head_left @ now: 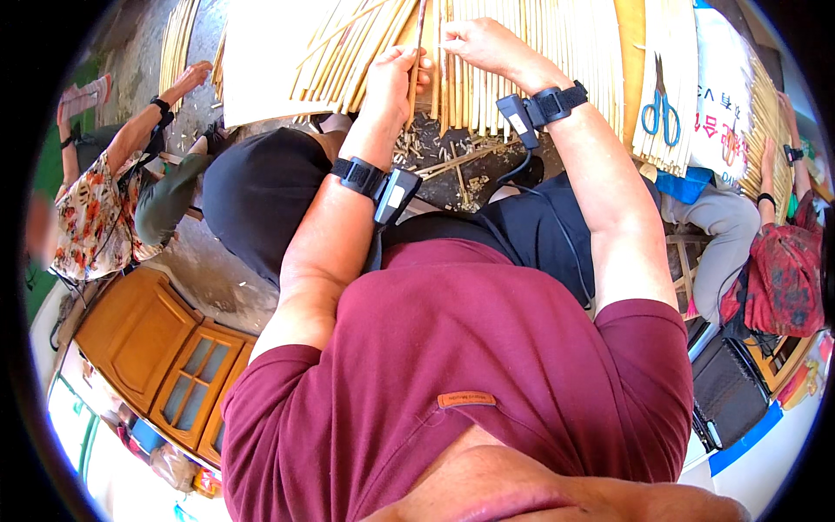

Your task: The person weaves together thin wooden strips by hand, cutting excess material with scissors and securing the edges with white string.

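Note:
My left hand (397, 78) is closed around a thin brown stick (420, 28), which stands out above and below the fingers. Just to its right, my right hand (485, 45) has thumb and fingertips pinched together. Whatever lies in that pinch is too small to make out. Beneath my right hand and wrist runs a row of pale sticks (557, 61) laid side by side. A looser pile of similar sticks (352, 56) lies left of my left hand, on a white surface (261, 78).
Blue-handled scissors (661, 120) rest on more sticks at the right, beside a white printed sack (722, 78). Stick scraps (465, 178) litter the ground below my hands. One person (104, 209) sits at left, another (783, 261) at right. Wooden cabinet doors (139, 331) stand lower left.

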`<act>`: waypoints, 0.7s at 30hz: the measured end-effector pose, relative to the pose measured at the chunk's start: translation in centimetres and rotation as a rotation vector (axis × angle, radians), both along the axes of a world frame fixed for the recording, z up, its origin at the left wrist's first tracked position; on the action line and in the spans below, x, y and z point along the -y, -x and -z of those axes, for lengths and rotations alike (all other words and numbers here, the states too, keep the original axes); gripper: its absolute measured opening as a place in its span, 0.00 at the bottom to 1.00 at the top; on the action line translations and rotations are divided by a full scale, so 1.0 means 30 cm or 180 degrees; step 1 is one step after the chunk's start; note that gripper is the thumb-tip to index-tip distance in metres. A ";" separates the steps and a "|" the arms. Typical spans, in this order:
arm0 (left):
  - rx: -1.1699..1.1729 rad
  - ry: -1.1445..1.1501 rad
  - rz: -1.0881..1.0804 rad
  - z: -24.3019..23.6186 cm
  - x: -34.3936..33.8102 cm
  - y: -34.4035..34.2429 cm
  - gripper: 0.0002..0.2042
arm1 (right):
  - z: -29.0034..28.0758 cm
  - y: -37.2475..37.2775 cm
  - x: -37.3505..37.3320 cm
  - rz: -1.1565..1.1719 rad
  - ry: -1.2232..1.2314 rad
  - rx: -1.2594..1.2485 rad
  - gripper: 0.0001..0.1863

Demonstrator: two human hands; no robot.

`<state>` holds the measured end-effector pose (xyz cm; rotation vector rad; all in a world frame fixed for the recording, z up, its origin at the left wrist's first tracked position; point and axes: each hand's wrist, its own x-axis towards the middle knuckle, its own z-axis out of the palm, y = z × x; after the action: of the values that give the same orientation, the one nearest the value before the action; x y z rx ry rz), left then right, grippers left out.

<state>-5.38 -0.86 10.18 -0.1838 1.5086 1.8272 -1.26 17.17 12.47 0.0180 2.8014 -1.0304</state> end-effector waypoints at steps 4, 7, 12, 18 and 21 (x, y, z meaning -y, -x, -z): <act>-0.0113 0.0004 0.0027 -0.007 0.009 0.012 0.08 | -0.010 -0.010 0.018 0.0216 0.0411 -0.0108 0.14; -0.0078 -0.0095 0.0035 -0.031 0.012 0.017 0.08 | -0.006 -0.011 0.037 0.0380 0.0652 -0.0218 0.13; 0.0100 -0.0171 0.0051 -0.076 0.008 0.023 0.09 | 0.005 -0.011 0.032 0.0432 0.0433 -0.0385 0.11; 0.0699 -0.0675 0.0361 -0.083 0.006 0.041 0.14 | 0.043 -0.027 0.028 0.0813 0.1599 0.0228 0.11; 0.0866 -0.0922 0.0400 -0.061 0.010 0.050 0.14 | 0.038 -0.025 0.017 0.0873 0.1821 0.0508 0.11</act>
<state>-6.88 -1.16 12.01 -0.1842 1.0345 1.8132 -0.50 16.67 11.34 0.4033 2.3092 -1.7673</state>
